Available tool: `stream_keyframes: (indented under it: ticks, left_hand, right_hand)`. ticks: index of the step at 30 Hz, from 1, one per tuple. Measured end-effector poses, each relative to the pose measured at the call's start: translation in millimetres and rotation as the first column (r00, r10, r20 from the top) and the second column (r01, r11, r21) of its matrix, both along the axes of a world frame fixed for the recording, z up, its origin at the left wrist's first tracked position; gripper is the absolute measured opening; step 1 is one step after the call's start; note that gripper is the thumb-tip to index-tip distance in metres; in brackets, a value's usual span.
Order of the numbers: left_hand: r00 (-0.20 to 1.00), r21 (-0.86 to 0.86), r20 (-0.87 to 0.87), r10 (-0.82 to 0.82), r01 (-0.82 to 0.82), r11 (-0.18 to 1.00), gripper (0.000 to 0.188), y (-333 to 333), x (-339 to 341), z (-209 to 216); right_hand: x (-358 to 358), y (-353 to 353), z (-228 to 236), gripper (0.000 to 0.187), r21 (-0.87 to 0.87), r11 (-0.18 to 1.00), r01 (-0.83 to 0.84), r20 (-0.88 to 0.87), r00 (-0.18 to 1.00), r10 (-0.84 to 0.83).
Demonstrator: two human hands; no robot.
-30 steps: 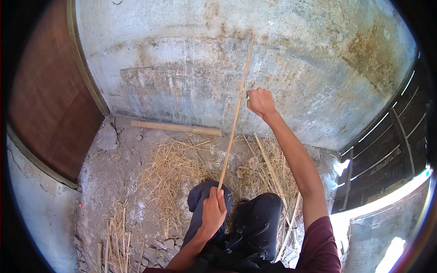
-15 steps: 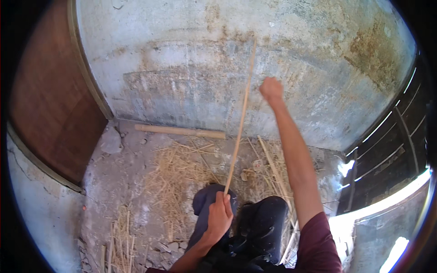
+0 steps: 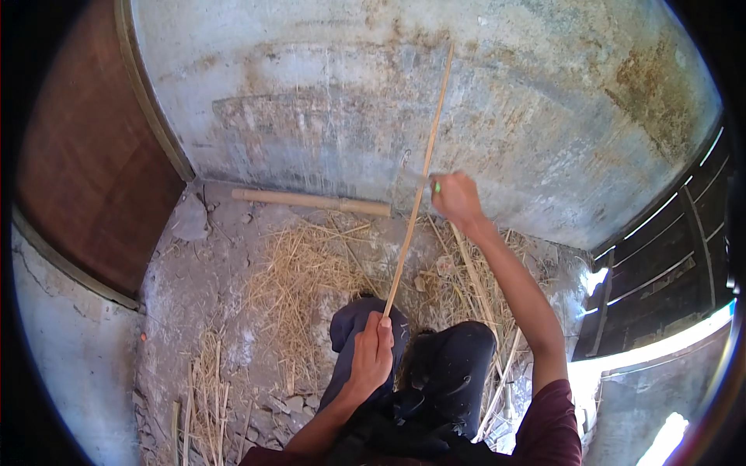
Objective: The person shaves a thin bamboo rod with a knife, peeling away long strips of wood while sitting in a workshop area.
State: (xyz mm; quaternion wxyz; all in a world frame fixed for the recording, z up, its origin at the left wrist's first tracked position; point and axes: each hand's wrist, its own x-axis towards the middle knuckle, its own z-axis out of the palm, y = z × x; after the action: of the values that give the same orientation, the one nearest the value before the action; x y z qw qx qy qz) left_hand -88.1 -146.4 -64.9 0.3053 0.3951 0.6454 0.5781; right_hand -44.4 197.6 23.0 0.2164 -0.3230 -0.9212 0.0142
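A long thin bamboo strip (image 3: 432, 147) slants up and away from my left knee, its far end in front of the wall. My left hand (image 3: 373, 353) is closed round its near end, thumb along the strip. My right hand (image 3: 457, 200) is a fist just right of the strip's middle, closed on a knife (image 3: 437, 187). A spot of green shows at the knife's handle, and its thin blade is smeared by motion, seeming to cross the strip. I cannot tell whether the blade touches it.
Straw-like shavings (image 3: 311, 272) lie on the dusty floor, with more bamboo strips (image 3: 470, 268) to the right and at the lower left. A bamboo pole (image 3: 311, 202) rests along the stained wall (image 3: 350, 116). A brown door (image 3: 85, 171) stands at the left, dark slats (image 3: 660, 264) at the right.
My right hand has come down and slightly left, nearer to me and close beside the strip. The strip's far end has swung a little to the right; my left hand still grips it.
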Motion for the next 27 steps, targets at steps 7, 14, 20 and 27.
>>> stream_keyframes:
  ticks: [7,14,20,27]
  left_hand:
    - [0.999,-0.003,-0.032,0.026,-0.026,1.0,0.034,-1.9,1.0,2.0]
    - [0.998,-0.001,-0.059,0.023,-0.023,1.0,0.032,2.7,7.2,-5.6]
    - [0.995,-0.044,-0.094,0.042,-0.046,0.998,0.026,0.7,6.4,-2.7]
    - [0.987,-0.042,-0.148,0.061,-0.068,0.997,0.032,1.6,9.3,-3.5]
  right_hand:
    - [33.7,-134.1,-38.7,0.028,-0.166,0.98,-0.11,0.124,0.984,0.131]
    - [52.7,-180.5,-65.4,0.027,-0.169,0.967,-0.188,0.119,0.971,0.21]
    - [47.0,-188.0,-57.4,0.028,-0.186,0.966,-0.18,0.105,0.974,0.202]
    - [37.0,-151.3,-53.1,0.024,-0.192,0.981,-0.027,0.055,0.998,0.038]
